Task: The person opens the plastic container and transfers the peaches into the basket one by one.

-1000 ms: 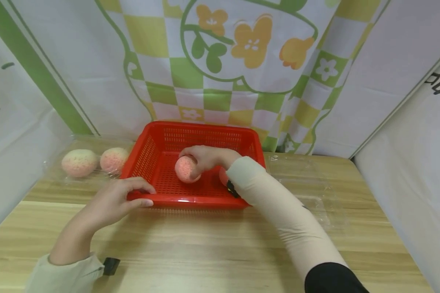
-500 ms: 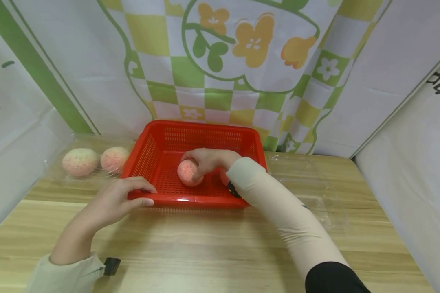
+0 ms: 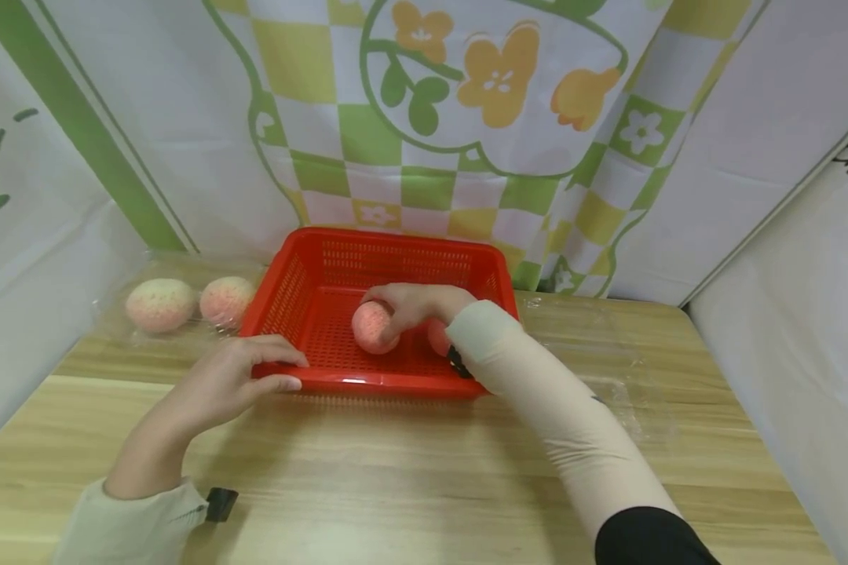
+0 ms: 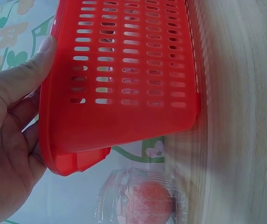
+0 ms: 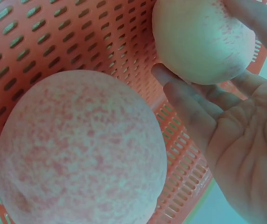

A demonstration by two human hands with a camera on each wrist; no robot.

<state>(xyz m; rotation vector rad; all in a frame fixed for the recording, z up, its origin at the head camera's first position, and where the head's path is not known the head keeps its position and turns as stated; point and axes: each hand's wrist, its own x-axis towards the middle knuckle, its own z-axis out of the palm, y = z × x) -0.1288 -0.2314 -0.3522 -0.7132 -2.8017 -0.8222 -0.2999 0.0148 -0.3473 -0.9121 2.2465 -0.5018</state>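
Note:
My right hand point(image 3: 410, 308) holds a speckled pink peach point(image 3: 373, 327) low inside the red plastic basket point(image 3: 385, 383). In the right wrist view, fingers and thumb curve round this peach point(image 5: 201, 42), whose paler side shows. A second peach point(image 5: 80, 154) lies in the basket close to the wrist; in the head view the right forearm partly covers that peach point(image 3: 438, 336). My left hand point(image 3: 229, 384) grips the basket's front left rim. The left wrist view has the thumb on one side of the rim and the fingers of the hand point(image 4: 12, 112) on the other.
Two more peaches, one larger point(image 3: 161, 305) and one smaller point(image 3: 228, 302), sit in a clear plastic box point(image 3: 130, 333) left of the basket. Another clear plastic container point(image 3: 579, 329) lies to the right on the wooden table point(image 3: 396, 486). A patterned curtain point(image 3: 431, 188) hangs behind.
The right hand, still holding its peach, has moved slightly right within the basket. The left hand keeps its grip on the rim. The head view has shifted a little.

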